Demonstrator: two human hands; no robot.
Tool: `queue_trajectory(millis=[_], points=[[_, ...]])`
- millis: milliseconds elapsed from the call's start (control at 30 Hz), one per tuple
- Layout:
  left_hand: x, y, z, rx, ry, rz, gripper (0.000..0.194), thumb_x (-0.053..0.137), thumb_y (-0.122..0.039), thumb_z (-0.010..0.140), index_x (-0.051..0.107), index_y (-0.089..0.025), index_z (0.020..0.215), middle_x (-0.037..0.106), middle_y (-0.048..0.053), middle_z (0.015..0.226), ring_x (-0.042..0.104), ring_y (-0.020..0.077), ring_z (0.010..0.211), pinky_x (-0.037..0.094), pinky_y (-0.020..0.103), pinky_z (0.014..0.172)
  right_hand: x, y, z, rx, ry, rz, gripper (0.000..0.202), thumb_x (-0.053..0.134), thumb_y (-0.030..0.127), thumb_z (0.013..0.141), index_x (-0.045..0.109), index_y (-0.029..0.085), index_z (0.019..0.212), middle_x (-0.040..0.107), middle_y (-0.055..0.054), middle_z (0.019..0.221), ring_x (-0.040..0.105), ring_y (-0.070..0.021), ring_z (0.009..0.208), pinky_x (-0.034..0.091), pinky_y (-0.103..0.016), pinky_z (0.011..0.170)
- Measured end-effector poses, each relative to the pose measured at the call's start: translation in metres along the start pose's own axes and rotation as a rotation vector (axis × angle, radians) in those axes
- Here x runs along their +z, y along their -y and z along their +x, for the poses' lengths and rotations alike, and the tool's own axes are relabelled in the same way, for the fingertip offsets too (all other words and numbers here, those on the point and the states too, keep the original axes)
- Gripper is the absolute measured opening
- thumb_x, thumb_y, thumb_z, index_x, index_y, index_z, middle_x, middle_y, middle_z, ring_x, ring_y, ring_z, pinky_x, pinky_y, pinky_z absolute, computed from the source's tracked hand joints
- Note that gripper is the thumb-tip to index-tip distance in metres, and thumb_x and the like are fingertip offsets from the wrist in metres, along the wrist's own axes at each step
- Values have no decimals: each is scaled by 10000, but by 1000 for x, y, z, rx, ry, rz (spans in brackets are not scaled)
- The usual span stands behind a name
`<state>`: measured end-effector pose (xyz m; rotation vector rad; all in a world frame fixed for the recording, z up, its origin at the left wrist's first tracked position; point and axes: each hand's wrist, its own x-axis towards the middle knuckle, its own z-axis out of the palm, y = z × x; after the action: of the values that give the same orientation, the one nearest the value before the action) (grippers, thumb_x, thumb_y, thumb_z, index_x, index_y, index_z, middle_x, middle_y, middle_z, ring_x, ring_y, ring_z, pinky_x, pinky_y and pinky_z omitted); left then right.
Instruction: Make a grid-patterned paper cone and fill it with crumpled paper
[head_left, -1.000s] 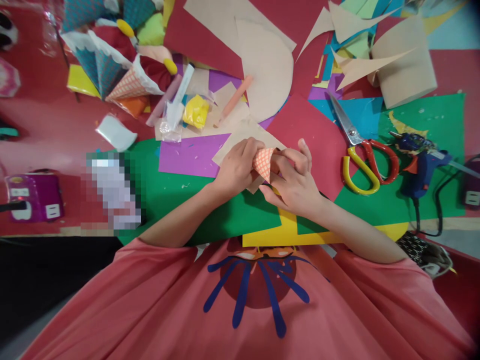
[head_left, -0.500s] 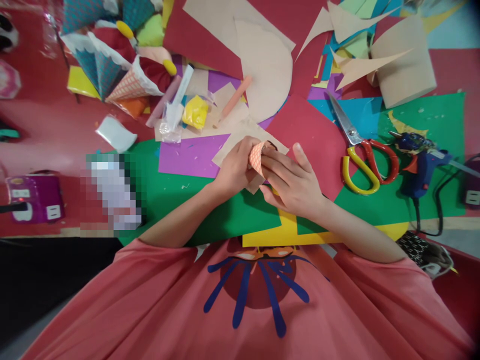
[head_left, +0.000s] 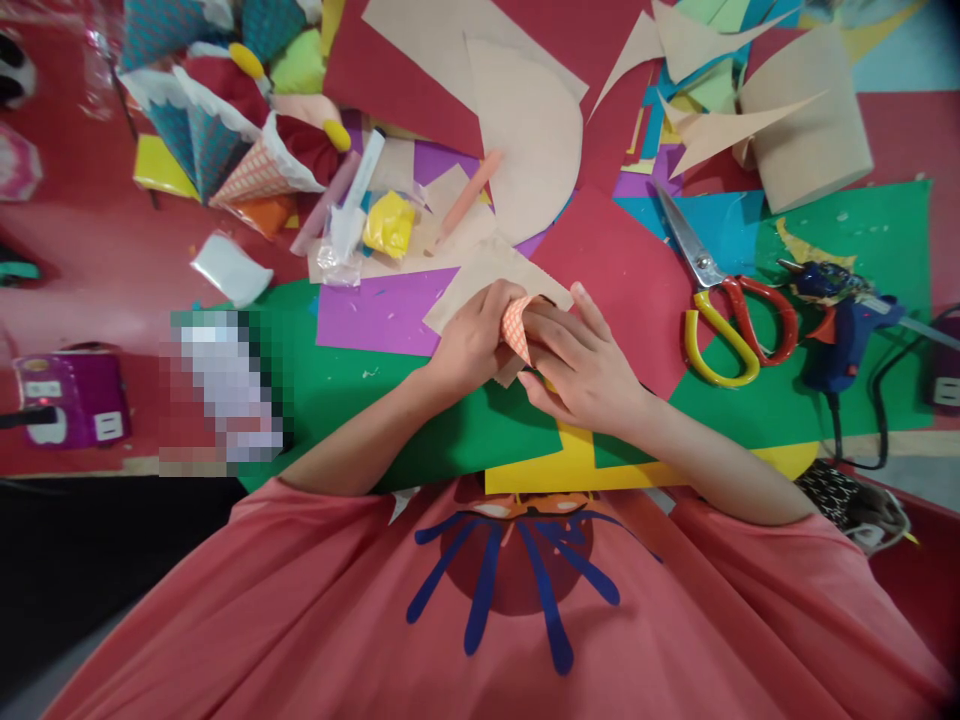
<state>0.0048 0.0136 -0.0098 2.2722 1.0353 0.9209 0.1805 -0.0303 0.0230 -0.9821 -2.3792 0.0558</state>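
My left hand (head_left: pixel 476 338) is wrapped round an orange-and-white patterned paper cone (head_left: pixel 516 328), whose open rim faces right. Several fingers of my right hand (head_left: pixel 581 362) reach into the cone's mouth, with the thumb and little finger apart; the fingertips are hidden inside. Under my hands lies a beige paper piece (head_left: pixel 491 268) on a green sheet (head_left: pixel 420 430). To the right of my right hand rest scissors (head_left: pixel 716 290) with one yellow and one red handle.
A blue glue gun (head_left: pixel 840 345) with a cord lies at the right. Upper left are finished paper cones (head_left: pixel 259 170) and a yellow clay packet (head_left: pixel 390 225). A beige roll (head_left: pixel 806 120) stands upper right. A purple socket box (head_left: pixel 75 395) is far left.
The patterned cone has turned slightly in my hands, and the fingers of my right hand have shifted a little at its opening. The things on the table lie as before.
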Motion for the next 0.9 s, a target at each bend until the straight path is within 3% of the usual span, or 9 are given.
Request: queue_trajectory(millis=[200, 333, 533, 667, 800, 900], points=[[-3, -1, -1, -78, 18, 149, 121, 509, -322, 914, 508, -206, 947, 643, 11, 793, 604, 138, 675, 421, 244, 554, 3, 4, -4, 97, -6, -98, 292, 462, 301, 946, 640, 200, 1154, 705, -51, 1177, 582, -240, 1063, 425, -409, 903], [-5, -3, -2, -74, 89, 229, 112, 496, -282, 883, 524, -186, 934, 634, 4, 708, 587, 134, 585, 351, 234, 501, -3, -1, 1, 87, 72, -30, 296, 424, 297, 961, 684, 173, 1029, 721, -47, 1144, 576, -202, 871, 391, -367, 726], [-9, -6, 2, -91, 107, 358, 69, 498, -246, 832, 518, -185, 857, 619, 12, 664, 602, 161, 599, 330, 250, 510, -9, -9, 1, 129, 129, 78, 311, 420, 301, 962, 701, 179, 1015, 740, -52, 1093, 619, -184, 823, 423, -340, 708], [-11, -7, 3, -142, 147, 365, 86, 508, -230, 804, 524, -180, 871, 634, 8, 659, 600, 157, 576, 330, 244, 499, -8, -10, 1, 149, 182, 225, 327, 414, 298, 965, 693, 167, 1074, 708, -85, 1189, 687, -154, 798, 430, -249, 530], [-12, -10, 3, -162, 187, 322, 171, 559, -248, 747, 533, -178, 901, 661, 14, 706, 616, 161, 603, 337, 244, 501, -4, -10, 1, 185, 273, 251, 376, 389, 348, 967, 715, 161, 964, 649, -117, 1283, 695, -164, 750, 462, -250, 526], [-12, -9, 2, -152, 196, 276, 205, 586, -257, 730, 534, -183, 914, 666, 18, 736, 626, 166, 623, 347, 246, 507, -3, -10, 1, 215, 326, 278, 384, 384, 367, 966, 712, 171, 1013, 613, -122, 1331, 695, -171, 743, 494, -263, 544]])
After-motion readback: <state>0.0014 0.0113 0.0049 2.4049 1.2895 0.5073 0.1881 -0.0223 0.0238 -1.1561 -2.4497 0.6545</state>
